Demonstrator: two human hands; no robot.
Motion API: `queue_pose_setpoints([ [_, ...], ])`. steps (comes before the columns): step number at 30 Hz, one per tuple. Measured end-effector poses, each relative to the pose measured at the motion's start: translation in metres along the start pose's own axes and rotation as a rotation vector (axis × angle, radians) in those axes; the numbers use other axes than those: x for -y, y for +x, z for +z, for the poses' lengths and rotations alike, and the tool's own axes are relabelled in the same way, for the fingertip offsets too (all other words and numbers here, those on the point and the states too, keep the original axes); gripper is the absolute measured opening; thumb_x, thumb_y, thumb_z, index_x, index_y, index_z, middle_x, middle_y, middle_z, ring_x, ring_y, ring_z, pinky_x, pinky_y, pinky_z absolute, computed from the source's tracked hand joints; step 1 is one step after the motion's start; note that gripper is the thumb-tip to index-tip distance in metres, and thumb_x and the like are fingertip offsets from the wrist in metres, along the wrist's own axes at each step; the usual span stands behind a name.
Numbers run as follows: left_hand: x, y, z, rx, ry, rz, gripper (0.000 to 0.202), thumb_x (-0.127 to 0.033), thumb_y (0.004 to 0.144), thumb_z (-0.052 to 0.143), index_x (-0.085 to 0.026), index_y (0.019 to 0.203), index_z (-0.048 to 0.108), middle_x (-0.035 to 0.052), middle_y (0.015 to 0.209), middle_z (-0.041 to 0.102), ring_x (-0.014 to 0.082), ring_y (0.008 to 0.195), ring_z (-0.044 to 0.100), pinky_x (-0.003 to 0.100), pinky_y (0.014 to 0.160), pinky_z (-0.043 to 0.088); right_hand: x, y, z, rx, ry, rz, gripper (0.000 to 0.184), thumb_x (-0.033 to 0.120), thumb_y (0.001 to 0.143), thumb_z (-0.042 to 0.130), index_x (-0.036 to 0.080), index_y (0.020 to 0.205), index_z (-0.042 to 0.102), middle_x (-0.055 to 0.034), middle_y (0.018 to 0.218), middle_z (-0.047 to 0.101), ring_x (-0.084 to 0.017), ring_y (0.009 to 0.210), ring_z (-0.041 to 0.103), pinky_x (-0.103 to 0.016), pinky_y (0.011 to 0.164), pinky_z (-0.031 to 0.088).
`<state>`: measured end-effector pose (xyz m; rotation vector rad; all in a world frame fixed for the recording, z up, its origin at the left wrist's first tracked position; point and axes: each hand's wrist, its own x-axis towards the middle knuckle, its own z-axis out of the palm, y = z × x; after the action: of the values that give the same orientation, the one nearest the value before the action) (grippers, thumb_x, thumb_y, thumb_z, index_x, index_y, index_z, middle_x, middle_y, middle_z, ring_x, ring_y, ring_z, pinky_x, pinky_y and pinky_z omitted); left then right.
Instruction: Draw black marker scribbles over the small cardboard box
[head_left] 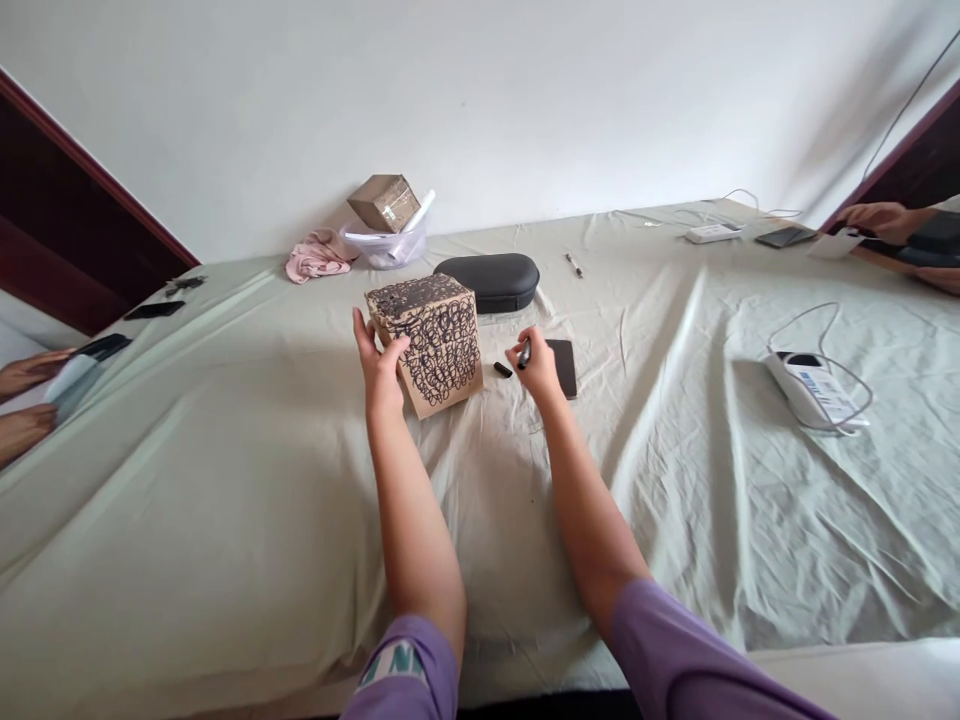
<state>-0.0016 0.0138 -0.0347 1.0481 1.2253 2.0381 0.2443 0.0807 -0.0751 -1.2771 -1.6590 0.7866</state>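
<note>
A cardboard cube, its sides densely covered in black marker scribbles, stands tilted on a pale green sheet. My left hand grips its near left corner. My right hand holds a black marker, with the tip hidden by my fingers. A short black marker cap lies on the sheet between the cube and that hand. Just beyond my right hand is a dark flat notebook or tablet, partly covered by my fingers.
Behind the cube lie a black zip case and a loose pen. A small cardboard box rests on a clear plastic bag beside a pink cloth. A corded white device sits right; dark-framed panels show a person's hands.
</note>
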Motion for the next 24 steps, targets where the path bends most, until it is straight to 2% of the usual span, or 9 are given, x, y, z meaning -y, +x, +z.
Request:
queue_pose_setpoints([
  [3, -0.003, 0.004, -0.005, -0.01, 0.041, 0.065, 0.114, -0.038, 0.079, 0.078, -0.03, 0.178, 0.021, 0.0156, 0.186, 0.026, 0.0329, 0.17, 0.037, 0.041, 0.132, 0.041, -0.016, -0.007, 0.017, 0.036, -0.105, 0.069, 0.04, 0.012, 0.074, 0.069, 0.028, 0.094, 0.039, -0.0013, 0.085, 0.065, -0.029, 0.096, 0.063, -0.044, 0.098, 0.047],
  [8, -0.021, 0.007, -0.017, -0.011, 0.305, 0.382, 0.1, -0.047, 0.091, 0.075, -0.03, 0.177, 0.027, 0.0112, 0.186, 0.03, 0.0286, 0.177, 0.018, 0.047, 0.139, 0.028, -0.017, -0.005, 0.027, 0.023, -0.079, 0.066, 0.04, 0.007, 0.073, 0.058, 0.029, 0.097, 0.034, 0.0021, 0.083, 0.058, -0.026, 0.09, 0.06, -0.046, 0.097, 0.047],
  [10, -0.036, 0.001, -0.014, -0.064, 0.383, 0.559, 0.093, -0.049, 0.092, 0.08, -0.033, 0.173, 0.039, 0.0086, 0.182, 0.037, 0.0318, 0.173, 0.028, 0.051, 0.137, 0.031, -0.004, 0.001, 0.018, 0.021, -0.013, 0.009, 0.038, 0.011, 0.08, 0.059, 0.029, 0.103, 0.034, 0.0017, 0.092, 0.063, -0.021, 0.084, 0.061, -0.039, 0.091, 0.05],
  [12, -0.053, -0.009, -0.003, -0.104, 0.44, 0.677, 0.08, -0.052, 0.091, 0.083, -0.033, 0.164, 0.055, 0.0096, 0.163, 0.06, 0.0333, 0.154, 0.052, 0.052, 0.122, 0.046, 0.019, 0.004, 0.002, 0.007, 0.103, -0.124, 0.036, 0.019, 0.087, 0.062, 0.03, 0.109, 0.034, 0.0006, 0.106, 0.066, -0.016, 0.081, 0.062, -0.033, 0.086, 0.052],
  [13, -0.062, -0.015, 0.005, -0.067, 0.446, 0.691, 0.068, -0.054, 0.094, 0.081, -0.032, 0.156, 0.064, 0.0098, 0.141, 0.073, 0.0297, 0.133, 0.066, 0.047, 0.109, 0.054, 0.033, 0.003, -0.008, -0.003, 0.236, -0.262, 0.037, 0.022, 0.089, 0.065, 0.03, 0.111, 0.036, -0.0005, 0.11, 0.067, -0.015, 0.079, 0.061, -0.032, 0.083, 0.052],
  [15, -0.079, -0.028, 0.022, 0.116, 0.42, 0.609, 0.05, -0.055, 0.102, 0.072, -0.027, 0.143, 0.074, 0.0047, 0.097, 0.077, 0.0199, 0.091, 0.071, 0.036, 0.083, 0.057, 0.065, -0.007, -0.025, 0.0, 0.409, -0.508, 0.038, 0.025, 0.092, 0.071, 0.03, 0.115, 0.041, -0.0009, 0.114, 0.068, -0.014, 0.079, 0.06, -0.033, 0.082, 0.053],
  [18, -0.095, -0.045, 0.047, 0.349, 0.422, 0.447, 0.042, -0.055, 0.104, 0.07, -0.023, 0.13, 0.079, 0.0004, 0.076, 0.071, 0.0142, 0.068, 0.065, 0.027, 0.064, 0.05, 0.106, -0.034, -0.045, 0.068, 0.397, -0.634, 0.031, 0.024, 0.098, 0.071, 0.03, 0.119, 0.048, -0.0011, 0.117, 0.07, -0.015, 0.082, 0.06, -0.033, 0.08, 0.052],
  [21, -0.098, -0.053, 0.064, 0.278, 0.37, 0.456, 0.038, -0.059, 0.103, 0.071, -0.021, 0.098, 0.078, 0.0004, 0.078, 0.07, 0.0118, 0.065, 0.065, 0.023, 0.059, 0.048, 0.129, -0.055, -0.053, 0.105, 0.366, -0.658, 0.03, 0.038, 0.1, 0.077, 0.029, 0.118, 0.054, -0.0019, 0.115, 0.072, -0.018, 0.086, 0.061, -0.035, 0.082, 0.053],
  [24, -0.095, -0.051, 0.069, 0.099, 0.248, 0.497, 0.044, -0.063, 0.102, 0.07, -0.021, 0.09, 0.072, -0.0003, 0.081, 0.069, 0.0094, 0.062, 0.063, 0.022, 0.056, 0.047, 0.135, -0.061, -0.057, 0.06, 0.525, -0.604, 0.038, 0.058, 0.106, 0.064, 0.029, 0.129, 0.059, -0.0018, 0.102, 0.075, -0.019, 0.082, 0.059, -0.036, 0.08, 0.049],
])
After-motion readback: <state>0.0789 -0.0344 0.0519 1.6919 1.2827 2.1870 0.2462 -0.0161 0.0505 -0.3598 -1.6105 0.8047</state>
